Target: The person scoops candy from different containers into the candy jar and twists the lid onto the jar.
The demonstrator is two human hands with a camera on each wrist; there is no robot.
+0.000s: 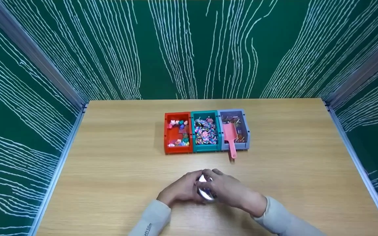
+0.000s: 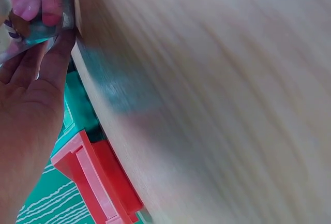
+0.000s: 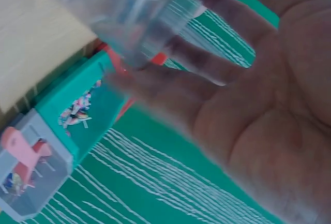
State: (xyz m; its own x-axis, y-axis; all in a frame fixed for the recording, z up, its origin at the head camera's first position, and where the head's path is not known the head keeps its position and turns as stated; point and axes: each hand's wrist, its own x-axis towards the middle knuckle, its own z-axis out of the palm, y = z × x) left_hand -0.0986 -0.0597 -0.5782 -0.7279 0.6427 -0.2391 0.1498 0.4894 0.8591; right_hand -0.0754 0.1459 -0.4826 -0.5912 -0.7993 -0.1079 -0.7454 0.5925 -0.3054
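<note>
A clear jar [image 2: 36, 14] with small colourful candy-like pieces inside stands upright low over the table, topped by a shiny silver lid [image 1: 206, 193]. My left hand [image 1: 186, 187] wraps round the jar's side; in the left wrist view its fingers [image 2: 54, 61] curl behind the clear wall. From the right, my right hand [image 1: 231, 190] grips the top, a finger lying across the silver lid. The right wrist view shows the clear jar wall [image 3: 139, 22] blurred, with the spread right fingers [image 3: 201, 63] reaching round its rim.
Beyond the hands stand three joined bins: a red bin [image 1: 178, 150] with small charms, a teal bin [image 1: 205, 148] with swirl lollipop pieces, and a lavender bin [image 1: 246, 131] with wrapped-looking pieces. A pink scoop [image 1: 230, 132] rests in the lavender bin, handle over its front. Green walls surround the table [image 1: 116, 157].
</note>
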